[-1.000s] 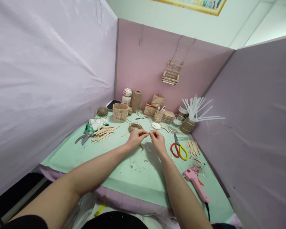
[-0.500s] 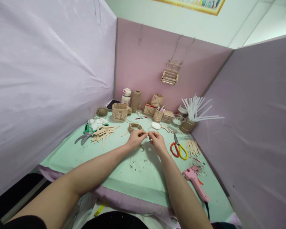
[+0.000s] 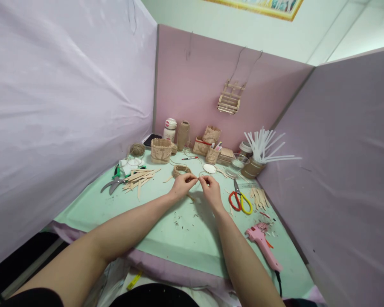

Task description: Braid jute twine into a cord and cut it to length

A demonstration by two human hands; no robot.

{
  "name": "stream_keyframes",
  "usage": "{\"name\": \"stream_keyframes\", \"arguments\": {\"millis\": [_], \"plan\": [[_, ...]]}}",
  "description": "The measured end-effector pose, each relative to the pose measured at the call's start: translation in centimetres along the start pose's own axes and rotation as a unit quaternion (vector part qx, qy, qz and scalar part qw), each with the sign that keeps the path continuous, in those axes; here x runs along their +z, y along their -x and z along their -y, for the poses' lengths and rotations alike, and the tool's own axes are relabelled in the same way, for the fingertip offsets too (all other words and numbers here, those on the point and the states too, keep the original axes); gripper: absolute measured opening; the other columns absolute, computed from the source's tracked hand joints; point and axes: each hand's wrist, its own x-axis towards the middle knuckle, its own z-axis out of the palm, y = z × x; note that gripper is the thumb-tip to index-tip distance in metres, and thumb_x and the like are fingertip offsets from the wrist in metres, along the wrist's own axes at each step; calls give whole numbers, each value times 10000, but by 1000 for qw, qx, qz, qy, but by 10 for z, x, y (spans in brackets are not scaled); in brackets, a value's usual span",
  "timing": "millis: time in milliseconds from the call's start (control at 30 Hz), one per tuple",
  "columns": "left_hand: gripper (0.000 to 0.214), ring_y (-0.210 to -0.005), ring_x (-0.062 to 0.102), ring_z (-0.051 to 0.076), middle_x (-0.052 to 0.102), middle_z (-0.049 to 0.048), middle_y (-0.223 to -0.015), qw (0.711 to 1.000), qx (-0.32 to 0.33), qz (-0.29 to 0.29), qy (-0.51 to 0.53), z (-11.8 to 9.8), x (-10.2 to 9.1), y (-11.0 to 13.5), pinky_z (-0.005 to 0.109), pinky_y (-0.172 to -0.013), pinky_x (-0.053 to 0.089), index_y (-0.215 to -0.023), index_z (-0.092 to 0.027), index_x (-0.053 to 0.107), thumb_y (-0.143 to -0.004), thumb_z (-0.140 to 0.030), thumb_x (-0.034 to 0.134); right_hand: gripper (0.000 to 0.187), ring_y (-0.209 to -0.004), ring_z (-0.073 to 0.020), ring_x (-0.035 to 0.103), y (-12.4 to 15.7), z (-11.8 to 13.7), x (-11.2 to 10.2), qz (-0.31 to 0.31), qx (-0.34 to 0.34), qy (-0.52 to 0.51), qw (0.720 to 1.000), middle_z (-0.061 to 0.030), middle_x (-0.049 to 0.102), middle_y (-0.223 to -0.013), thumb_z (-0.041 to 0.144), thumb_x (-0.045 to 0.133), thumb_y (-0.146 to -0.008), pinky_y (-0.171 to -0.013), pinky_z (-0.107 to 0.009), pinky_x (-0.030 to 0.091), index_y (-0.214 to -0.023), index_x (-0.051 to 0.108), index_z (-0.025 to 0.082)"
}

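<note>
Both hands meet at the middle of the pale green table mat (image 3: 166, 230). The left hand (image 3: 181, 186) has thumb and forefinger pressed together on one end of a thin tan strand of jute twine (image 3: 199, 179). The right hand (image 3: 212, 190) pinches the other end the same way. The short strand runs side to side between the two pinches, held just above the mat, so neither hand is nearer than the other. How it is looped or knotted is too small to tell. A flat coil of the same brown twine (image 3: 180, 170) lies just behind the left knuckles. Red-and-yellow-handled scissors (image 3: 240, 200) sit near the right hand, on its outer side.
</note>
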Motion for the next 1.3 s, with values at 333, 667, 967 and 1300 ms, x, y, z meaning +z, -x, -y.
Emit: {"name": "stream_keyframes", "arguments": {"millis": [333, 667, 967, 1300], "plan": [[233, -658, 547, 141, 650, 39, -694, 1000, 3, -13, -10, -3, -1, 1, 248, -619, 428, -739, -133, 677, -714, -348, 589, 200, -758, -187, 541, 1, 0, 1, -16, -9, 2, 1000, -39, 637, -763, 398, 581, -747, -711, -297, 396, -742, 645, 208], [209, -701, 563, 150, 651, 35, -707, 999, -8, 8, 53, -3, -1, -1, 265, -671, 443, -723, -135, 671, -690, -333, 614, 231, -614, -141, 489, -2, -5, 3, 27, 92, -49, 994, -10, 573, -642, 404, 565, -718, -562, -259, 370, -697, 634, 185], [277, -700, 562, 150, 663, 40, -721, 994, -20, 39, 96, -8, -3, 1, 270, -681, 445, -751, -134, 685, -664, -395, 661, 211, -604, -121, 482, -3, -3, -1, 43, 155, -116, 980, -12, 566, -663, 378, 602, -669, -499, -223, 353, -714, 603, 171], [249, -731, 567, 159, 658, 49, -743, 996, -8, -17, 85, -4, -1, 0, 276, -703, 442, -732, -123, 674, -679, -364, 644, 182, -759, -162, 569, 4, 5, 3, -20, -37, 27, 999, -51, 639, -814, 322, 520, -771, -704, -287, 444, -809, 612, 169]]}}
